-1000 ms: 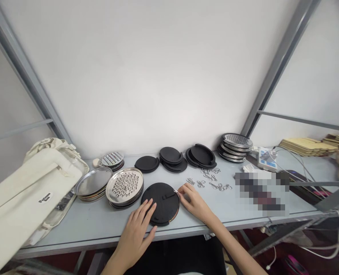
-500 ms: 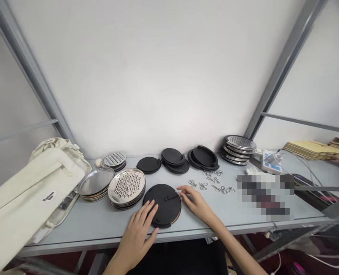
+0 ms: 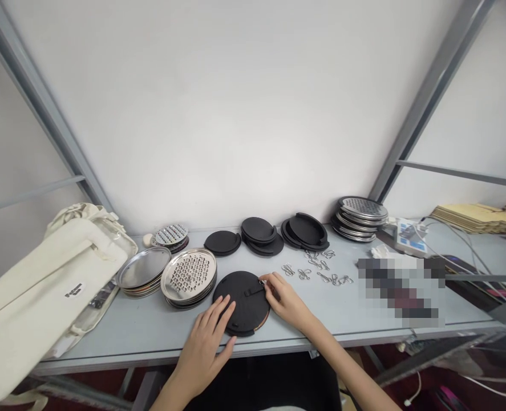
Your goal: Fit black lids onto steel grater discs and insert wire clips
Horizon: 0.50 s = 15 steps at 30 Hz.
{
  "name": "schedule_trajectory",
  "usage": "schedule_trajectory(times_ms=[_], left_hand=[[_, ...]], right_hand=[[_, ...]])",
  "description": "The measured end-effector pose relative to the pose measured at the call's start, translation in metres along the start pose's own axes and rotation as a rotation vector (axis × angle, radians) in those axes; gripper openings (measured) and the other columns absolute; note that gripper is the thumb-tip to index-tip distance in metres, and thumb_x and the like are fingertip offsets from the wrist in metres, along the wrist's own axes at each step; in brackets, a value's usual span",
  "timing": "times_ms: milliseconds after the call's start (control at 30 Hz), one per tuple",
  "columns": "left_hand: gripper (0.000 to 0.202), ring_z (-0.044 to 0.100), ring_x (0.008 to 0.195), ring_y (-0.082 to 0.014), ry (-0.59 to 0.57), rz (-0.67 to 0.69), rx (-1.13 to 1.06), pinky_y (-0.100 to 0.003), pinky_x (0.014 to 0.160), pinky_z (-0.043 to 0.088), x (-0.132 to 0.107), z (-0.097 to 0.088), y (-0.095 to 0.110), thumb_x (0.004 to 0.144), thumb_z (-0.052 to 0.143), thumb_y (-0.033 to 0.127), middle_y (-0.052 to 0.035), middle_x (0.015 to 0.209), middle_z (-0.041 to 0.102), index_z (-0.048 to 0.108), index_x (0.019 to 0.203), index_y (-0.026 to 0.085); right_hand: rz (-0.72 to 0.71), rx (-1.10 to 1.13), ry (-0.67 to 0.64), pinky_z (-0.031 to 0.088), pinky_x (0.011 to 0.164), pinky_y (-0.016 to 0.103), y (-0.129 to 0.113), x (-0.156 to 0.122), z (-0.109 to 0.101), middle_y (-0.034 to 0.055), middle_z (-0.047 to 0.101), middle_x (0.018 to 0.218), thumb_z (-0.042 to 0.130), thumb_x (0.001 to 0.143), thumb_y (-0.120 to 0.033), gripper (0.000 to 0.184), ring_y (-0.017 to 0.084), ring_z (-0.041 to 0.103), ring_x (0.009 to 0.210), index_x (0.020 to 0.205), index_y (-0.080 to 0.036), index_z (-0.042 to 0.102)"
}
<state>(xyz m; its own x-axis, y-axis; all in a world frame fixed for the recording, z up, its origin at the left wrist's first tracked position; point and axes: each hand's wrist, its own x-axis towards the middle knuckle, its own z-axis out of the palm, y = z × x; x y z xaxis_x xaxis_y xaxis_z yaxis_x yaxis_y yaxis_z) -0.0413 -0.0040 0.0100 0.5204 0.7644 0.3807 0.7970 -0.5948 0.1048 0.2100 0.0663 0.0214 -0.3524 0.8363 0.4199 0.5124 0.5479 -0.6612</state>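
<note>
A round black disc (image 3: 244, 297) lies flat near the front edge of the grey table (image 3: 150, 331). My left hand (image 3: 207, 345) rests on its near left rim with the fingers stretched out flat. My right hand (image 3: 284, 299) is at the disc's right rim, fingertips pinched on a small metal wire clip (image 3: 262, 282). Several more loose wire clips (image 3: 316, 269) lie scattered just beyond my right hand.
Stacks of perforated metal plates (image 3: 189, 275) and plain metal plates (image 3: 144, 270) stand left of the disc. Black discs (image 3: 261, 233) and another metal stack (image 3: 360, 218) line the back. A cream bag (image 3: 43, 285) fills the left; cables and cardboard (image 3: 470, 217) lie right.
My right hand has crept slightly left onto the disc's rim with the clip. My left hand has stayed on the disc. The view has shifted a little.
</note>
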Motion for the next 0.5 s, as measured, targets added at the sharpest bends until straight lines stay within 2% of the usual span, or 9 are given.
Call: schedule_trajectory(times_ms=[133, 367, 500], left_hand=[[0.06, 0.031, 0.137, -0.0271, -0.005, 0.001, 0.0, -0.042, 0.104, 0.039, 0.0002, 0.0006, -0.0003, 0.095, 0.043, 0.028, -0.0075, 0.151, 0.032, 0.02, 0.15, 0.024], [0.06, 0.03, 0.138, -0.0267, -0.002, 0.003, 0.011, -0.041, 0.104, 0.039, 0.0005, -0.0017, 0.0008, 0.095, 0.043, 0.028, -0.0073, 0.151, 0.032, 0.019, 0.15, 0.023], [0.061, 0.032, 0.137, -0.0274, 0.008, 0.011, 0.018, -0.041, 0.103, 0.04, 0.0007, -0.0018, 0.0006, 0.094, 0.043, 0.027, -0.008, 0.151, 0.032, 0.02, 0.15, 0.023]], right_hand=[[0.008, 0.015, 0.03, 0.049, 0.075, 0.031, 0.0009, -0.0009, 0.0001, 0.0062, 0.05, 0.097, 0.04, 0.095, -0.02, 0.023, 0.017, 0.057, 0.079, 0.112, -0.021, 0.054], [0.054, 0.035, -0.016, 0.045, 0.064, 0.028, 0.003, -0.0014, -0.0004, 0.0018, 0.056, 0.078, 0.04, 0.095, -0.024, 0.021, 0.017, 0.056, 0.067, 0.112, -0.02, 0.053], [0.096, 0.068, -0.049, 0.04, 0.055, 0.025, 0.0033, -0.001, -0.0005, -0.0025, 0.053, 0.067, 0.039, 0.095, -0.028, 0.02, 0.015, 0.052, 0.056, 0.109, -0.02, 0.051]])
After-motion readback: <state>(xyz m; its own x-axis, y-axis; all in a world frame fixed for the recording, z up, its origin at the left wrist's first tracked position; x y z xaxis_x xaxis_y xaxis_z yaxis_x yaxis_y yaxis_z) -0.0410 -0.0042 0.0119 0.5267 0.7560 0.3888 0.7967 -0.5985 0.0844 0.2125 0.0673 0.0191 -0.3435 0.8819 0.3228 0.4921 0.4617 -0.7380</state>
